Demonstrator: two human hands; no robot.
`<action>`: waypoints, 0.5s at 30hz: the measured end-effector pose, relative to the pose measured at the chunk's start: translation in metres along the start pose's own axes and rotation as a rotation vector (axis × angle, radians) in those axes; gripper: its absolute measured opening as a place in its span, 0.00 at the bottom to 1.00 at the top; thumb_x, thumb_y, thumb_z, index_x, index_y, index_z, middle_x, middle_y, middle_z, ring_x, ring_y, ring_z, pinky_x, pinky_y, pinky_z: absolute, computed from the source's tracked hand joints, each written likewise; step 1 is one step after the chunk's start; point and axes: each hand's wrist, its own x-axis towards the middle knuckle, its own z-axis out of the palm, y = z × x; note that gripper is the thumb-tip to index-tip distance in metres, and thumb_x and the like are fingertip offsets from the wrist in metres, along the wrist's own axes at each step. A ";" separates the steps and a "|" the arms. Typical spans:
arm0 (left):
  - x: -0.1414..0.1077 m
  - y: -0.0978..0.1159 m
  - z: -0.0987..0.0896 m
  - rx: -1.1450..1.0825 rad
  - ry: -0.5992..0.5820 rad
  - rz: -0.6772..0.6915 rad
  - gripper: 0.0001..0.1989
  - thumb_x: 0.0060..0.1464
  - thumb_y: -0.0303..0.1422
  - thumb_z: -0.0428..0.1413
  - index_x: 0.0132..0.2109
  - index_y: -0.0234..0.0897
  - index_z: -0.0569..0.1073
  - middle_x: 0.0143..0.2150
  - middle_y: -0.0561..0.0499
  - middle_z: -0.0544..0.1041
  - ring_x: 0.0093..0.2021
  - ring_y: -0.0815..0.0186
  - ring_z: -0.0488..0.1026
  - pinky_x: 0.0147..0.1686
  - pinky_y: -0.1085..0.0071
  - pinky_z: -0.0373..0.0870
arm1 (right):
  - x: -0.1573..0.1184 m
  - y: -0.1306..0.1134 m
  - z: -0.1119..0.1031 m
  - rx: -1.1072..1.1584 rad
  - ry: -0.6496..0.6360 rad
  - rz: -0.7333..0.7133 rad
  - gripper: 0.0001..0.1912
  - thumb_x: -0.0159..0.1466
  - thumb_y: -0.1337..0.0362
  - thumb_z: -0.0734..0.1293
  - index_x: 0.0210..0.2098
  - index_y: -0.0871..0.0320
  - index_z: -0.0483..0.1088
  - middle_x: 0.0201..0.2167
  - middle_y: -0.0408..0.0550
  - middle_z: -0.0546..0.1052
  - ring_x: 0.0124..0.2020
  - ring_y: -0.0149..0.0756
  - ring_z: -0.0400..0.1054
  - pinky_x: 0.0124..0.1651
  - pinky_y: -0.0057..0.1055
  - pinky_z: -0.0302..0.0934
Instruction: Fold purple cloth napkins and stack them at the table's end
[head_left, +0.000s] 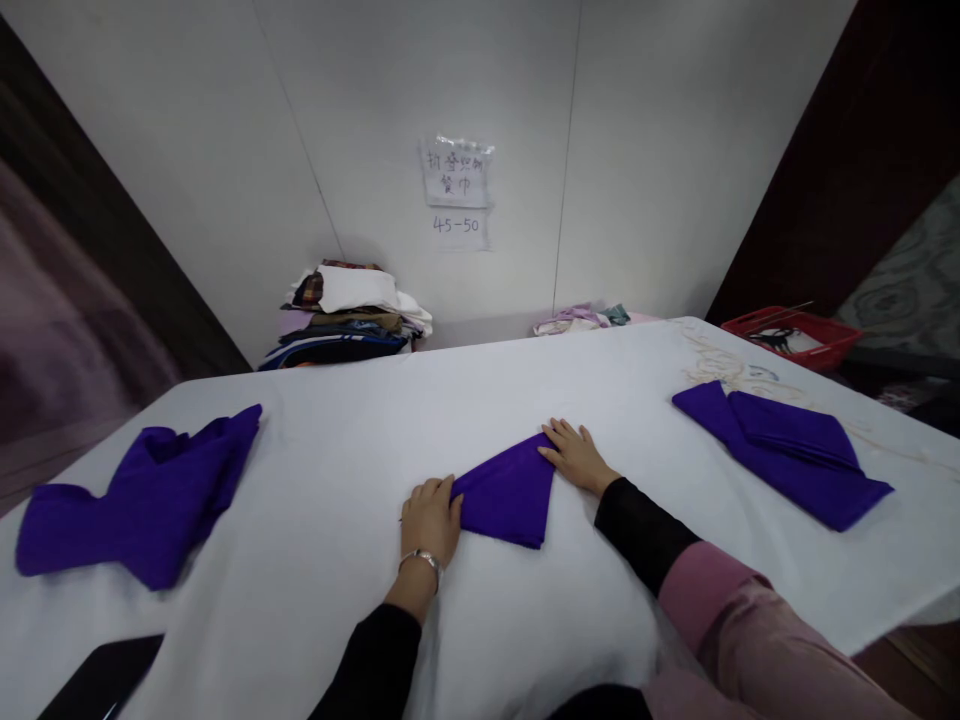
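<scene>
Fingers of the left hand curl over one end of a folded purple cloth at the middle of the white-covered worktop, their grip unclear; those of the right hand spread, unclenched, on its upper corner. Light, even pressure should keep the layers aligned; uneven pulling could skew the folds.
</scene>
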 end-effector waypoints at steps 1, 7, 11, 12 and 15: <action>0.000 0.000 -0.002 0.007 -0.010 -0.007 0.16 0.57 0.33 0.46 0.51 0.39 0.70 0.45 0.45 0.74 0.46 0.58 0.66 0.44 0.62 0.61 | 0.000 0.000 0.000 0.001 0.005 0.002 0.33 0.66 0.46 0.47 0.65 0.55 0.47 0.66 0.50 0.46 0.66 0.43 0.36 0.62 0.49 0.31; 0.002 -0.002 -0.011 0.004 -0.082 -0.034 0.09 0.56 0.33 0.49 0.39 0.39 0.73 0.38 0.48 0.74 0.43 0.60 0.68 0.41 0.65 0.62 | -0.003 -0.002 0.002 0.006 0.019 -0.011 0.32 0.66 0.47 0.48 0.65 0.55 0.47 0.66 0.51 0.47 0.66 0.42 0.36 0.63 0.47 0.32; 0.001 -0.004 -0.015 0.012 -0.101 -0.036 0.08 0.55 0.33 0.49 0.36 0.37 0.72 0.38 0.47 0.73 0.42 0.59 0.68 0.40 0.66 0.63 | -0.004 -0.002 0.002 0.019 0.031 -0.015 0.31 0.66 0.47 0.49 0.64 0.55 0.48 0.66 0.51 0.48 0.66 0.43 0.38 0.63 0.48 0.32; 0.000 -0.003 -0.016 0.014 -0.108 -0.036 0.07 0.55 0.33 0.49 0.35 0.37 0.71 0.38 0.47 0.73 0.42 0.60 0.68 0.40 0.67 0.63 | -0.004 -0.002 0.002 0.024 0.033 -0.015 0.31 0.66 0.47 0.50 0.64 0.55 0.49 0.66 0.51 0.48 0.66 0.44 0.38 0.63 0.48 0.32; -0.002 0.000 -0.018 0.023 -0.127 -0.049 0.06 0.54 0.31 0.49 0.35 0.37 0.70 0.37 0.47 0.73 0.41 0.60 0.68 0.39 0.68 0.63 | -0.006 -0.005 0.001 0.052 0.042 -0.011 0.32 0.66 0.47 0.50 0.64 0.56 0.48 0.66 0.52 0.48 0.66 0.44 0.37 0.63 0.48 0.32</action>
